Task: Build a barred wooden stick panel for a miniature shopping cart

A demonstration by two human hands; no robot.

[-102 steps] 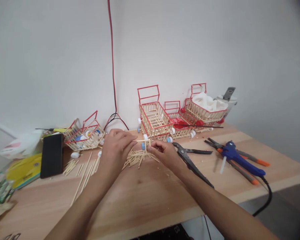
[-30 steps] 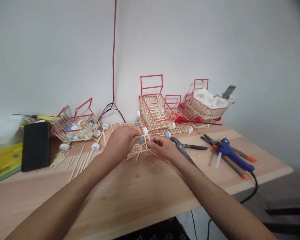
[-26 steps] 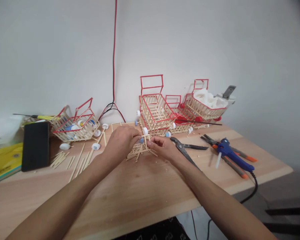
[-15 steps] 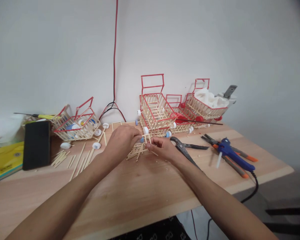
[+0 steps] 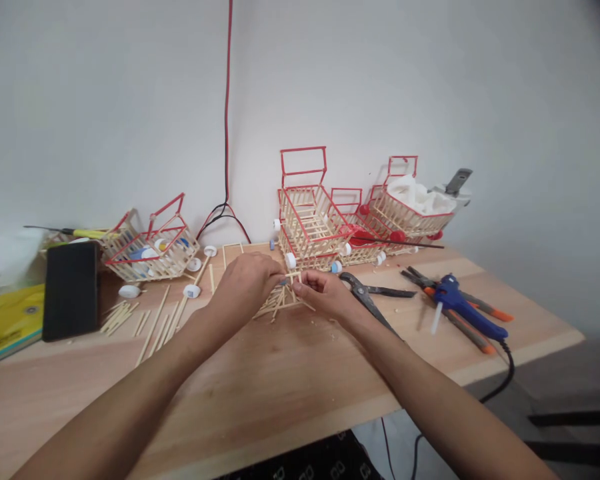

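My left hand (image 5: 254,277) is closed in a pinch at the left end of a small frame of thin wooden sticks (image 5: 293,274). On the frame's right side, my right hand (image 5: 323,292) pinches it between thumb and fingers. Both hands hover over a loose pile of short wooden sticks (image 5: 276,302) on the wooden table (image 5: 260,400). Directly behind them stands a miniature stick shopping cart (image 5: 313,223) with red edges, a red handle and white wheels. The left fingertips are partly hidden behind the hand.
Pliers (image 5: 365,297) lie beside my right forearm. Farther right, a blue glue gun (image 5: 463,307) rests over orange-handled pliers (image 5: 497,311). More carts (image 5: 155,257) stand at the left, near a black phone (image 5: 71,290) and loose sticks (image 5: 165,327). Another cart (image 5: 415,213) holds white material.
The stick frame has tilted flatter between my fingers, and my hands have shifted very slightly. The whole view has moved a little; the things on the table stay put.
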